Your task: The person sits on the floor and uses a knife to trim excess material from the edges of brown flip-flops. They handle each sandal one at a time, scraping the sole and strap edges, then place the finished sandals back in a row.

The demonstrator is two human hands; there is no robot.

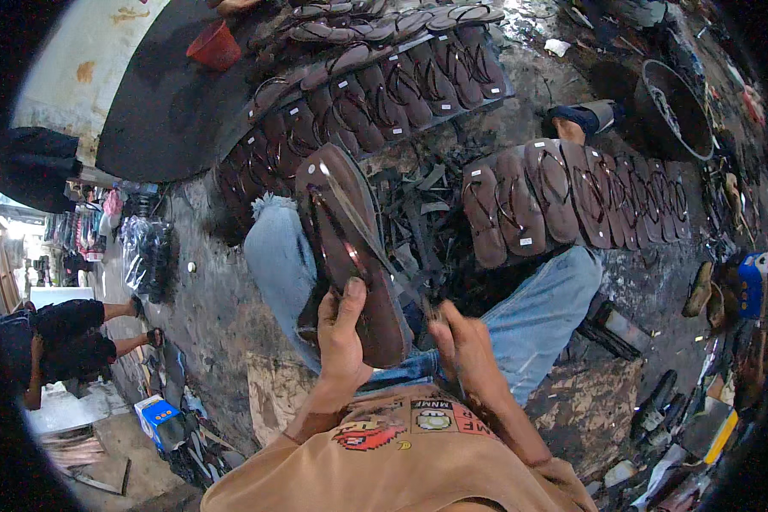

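We are sitting on the ground (pixel 222 299) with our legs in blue jeans (pixel 538 299) stretched out in front of us. Our left hand (pixel 341 328) is closed around the heel end of a big brown sandal (pixel 346 247). The thumb is lying on top of the sole and the fingers are wrapping under it. The sandal is sticking up and away from us, over our left knee. Its strap (pixel 354 218) is running down the middle of the sole.

Our right hand (pixel 461 346) is closed too, just beside the sandal, at its lower right edge. It is pinching something thin and dark, but it is too small for us to tell what it is.

Between our knees a heap of dark straps (pixel 422 213) is lying on the ground. Past our right knee a row of brown sandals (pixel 572 200) is lying side by side, each with a small white tag. A longer row (pixel 375 98) is lying farther away, on a dark sheet (pixel 162 111) near the top edge of the ground. A red cup (pixel 215 44) is standing on that sheet, at its far left end. A big dark tub (pixel 678 111) is sitting near the top right corner, and a foot in a blue shoe (pixel 580 119) is just left of it.

A torn piece of cardboard (pixel 589 405) is lying under our right leg. A small blue box (pixel 158 411) is sitting at the lower left. Another person in black clothes (pixel 64 337) is sitting at the left edge.
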